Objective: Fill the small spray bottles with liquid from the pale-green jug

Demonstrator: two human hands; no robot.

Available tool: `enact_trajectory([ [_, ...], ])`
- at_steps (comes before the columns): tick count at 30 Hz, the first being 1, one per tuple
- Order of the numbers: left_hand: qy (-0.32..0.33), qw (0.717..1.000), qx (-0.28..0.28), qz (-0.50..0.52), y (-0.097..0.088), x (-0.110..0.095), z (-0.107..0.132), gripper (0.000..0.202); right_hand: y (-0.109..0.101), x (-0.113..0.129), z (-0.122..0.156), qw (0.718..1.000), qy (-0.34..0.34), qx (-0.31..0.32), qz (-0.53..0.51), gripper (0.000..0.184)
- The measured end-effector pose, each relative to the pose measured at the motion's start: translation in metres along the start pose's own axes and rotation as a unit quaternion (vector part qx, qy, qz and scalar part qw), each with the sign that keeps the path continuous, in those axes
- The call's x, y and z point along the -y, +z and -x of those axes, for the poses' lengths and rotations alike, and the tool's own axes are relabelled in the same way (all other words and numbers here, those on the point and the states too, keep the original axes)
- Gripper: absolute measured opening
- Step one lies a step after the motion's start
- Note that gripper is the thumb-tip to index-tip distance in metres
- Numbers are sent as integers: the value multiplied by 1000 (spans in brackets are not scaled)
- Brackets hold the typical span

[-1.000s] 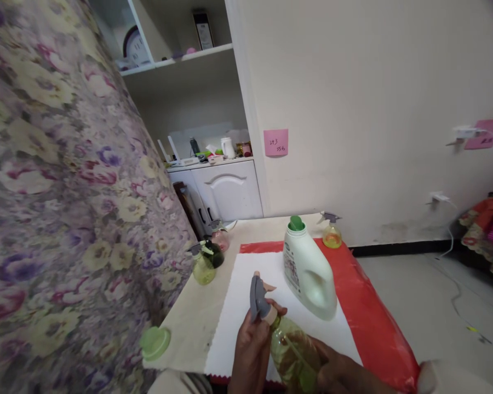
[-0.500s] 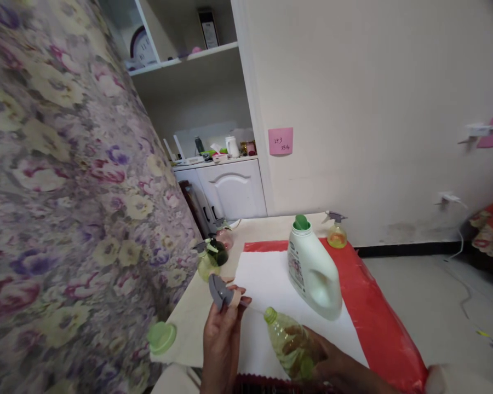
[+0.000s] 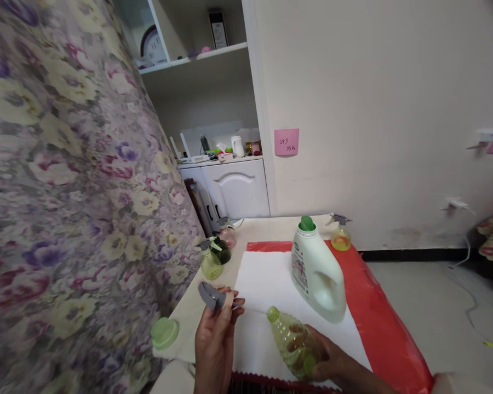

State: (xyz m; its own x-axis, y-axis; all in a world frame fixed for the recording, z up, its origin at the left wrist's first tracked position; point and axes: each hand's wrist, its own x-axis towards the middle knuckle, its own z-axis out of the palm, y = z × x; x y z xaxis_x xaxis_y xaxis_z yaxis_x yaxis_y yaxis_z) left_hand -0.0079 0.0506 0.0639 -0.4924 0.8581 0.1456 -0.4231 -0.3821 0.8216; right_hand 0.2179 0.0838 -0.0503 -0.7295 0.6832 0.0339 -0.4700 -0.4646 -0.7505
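My left hand (image 3: pixel 218 334) pinches a grey spray trigger head (image 3: pixel 212 296) by its pale collar. A thin clear dip tube (image 3: pixel 252 310) runs from the head toward the bottle's mouth; whether its tip touches the neck I cannot tell. My right hand (image 3: pixel 318 353) wraps round a clear green ribbed bottle (image 3: pixel 290 339), tilted with its open neck to the left. Behind it stands a large pale green detergent jug (image 3: pixel 318 273) with no cap on and a green spout inside its mouth. A light green cap (image 3: pixel 164 332) lies at the table's left edge.
Several spray bottles stand at the back left, including a yellow-green one (image 3: pixel 211 265) and a pink one (image 3: pixel 228 236). An orange-filled spray bottle (image 3: pixel 340 239) is at the back right. White paper (image 3: pixel 254 273) lies over red sheeting (image 3: pixel 390 328). A floral curtain (image 3: pixel 86 219) borders the left.
My left hand has drawn the spray head a little left, away from the bottle's neck. My right hand still grips the bottle. The whole view has shifted slightly.
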Motion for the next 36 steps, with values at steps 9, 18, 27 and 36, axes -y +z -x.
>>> enact_trajectory([
  [9,0,1000,6,-9,-1,-6,3,43,8,10,1,1000,-5,-17,19,77],
  [18,15,997,-43,63,0,-19,-3,49,-31,-18,-9,996,-29,-70,40,88],
  [27,-1,995,-87,39,-31,29,-26,37,-44,-23,-11,982,-92,-94,132,88],
  [36,-31,987,-88,-129,-64,95,-56,45,-45,-25,-24,966,-95,-134,200,98],
])
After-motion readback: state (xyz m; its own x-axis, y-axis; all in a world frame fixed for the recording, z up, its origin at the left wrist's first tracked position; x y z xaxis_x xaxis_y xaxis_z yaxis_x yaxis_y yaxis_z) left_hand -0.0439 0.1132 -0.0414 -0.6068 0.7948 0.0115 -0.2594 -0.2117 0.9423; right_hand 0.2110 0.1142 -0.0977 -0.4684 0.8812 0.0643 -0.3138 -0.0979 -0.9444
